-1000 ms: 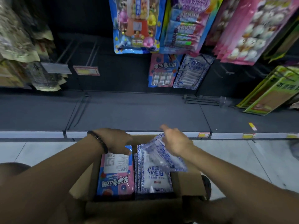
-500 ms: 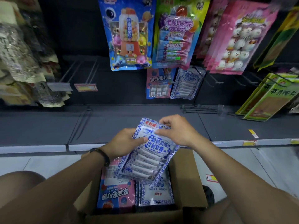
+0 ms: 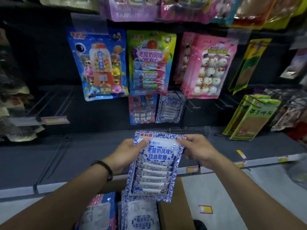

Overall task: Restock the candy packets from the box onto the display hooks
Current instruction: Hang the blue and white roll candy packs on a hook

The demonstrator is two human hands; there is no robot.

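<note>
I hold a blue-and-white candy packet [image 3: 156, 166] upright over the cardboard box [image 3: 172, 211]. My left hand [image 3: 127, 151] grips its top left corner and my right hand [image 3: 196, 150] grips its top right corner. Its hang hole faces up. More blue-and-white packets [image 3: 141, 214] and pink-and-blue packets [image 3: 99, 213] stand in the box. On the display, a matching blue-and-white packet [image 3: 171, 108] hangs on a hook straight above my hands, beside a pink-and-blue packet [image 3: 142, 110].
Larger packets hang above: a blue gumball one [image 3: 99, 65], a green-yellow one [image 3: 149, 63], pink ones [image 3: 209, 67]. Bare hooks [image 3: 49, 103] jut out at the left. Green packs [image 3: 252, 117] lean at the right. A dark shelf [image 3: 66, 155] runs below.
Both hands lifted the blue-and-white packet out of the box and turned it upright facing me. The view has tilted up toward the hooks.
</note>
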